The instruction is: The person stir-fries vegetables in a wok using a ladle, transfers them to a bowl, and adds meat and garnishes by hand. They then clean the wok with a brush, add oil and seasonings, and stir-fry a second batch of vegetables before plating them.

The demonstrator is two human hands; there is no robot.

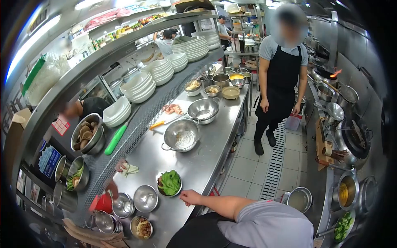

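The right hand (pixel 191 197) lies on the edge of the steel surface (pixel 198 161), its fingers (pixel 184 196) curled just beside the rim of a small steel bowl (pixel 169 183) of green leaves with something dark under them; whether they grip the rim or lie loose cannot be told. The left hand is out of sight. Just past the fingers stand an empty steel bowl (pixel 145 198) and a second one (pixel 123 205), with a red cup (pixel 101 203) beside it. Nearer the body, a bowl of pale shreds (pixel 142 227). Farther out sit a colander (pixel 181 135), empty, and a deep strainer (pixel 202 109) nested in a bowl. On the shelf (pixel 136 124) above, a bowl of brown mushrooms (pixel 87 134) and stacks of white plates (pixel 138 87). A blue card (pixel 49 161) carries writing too small to read
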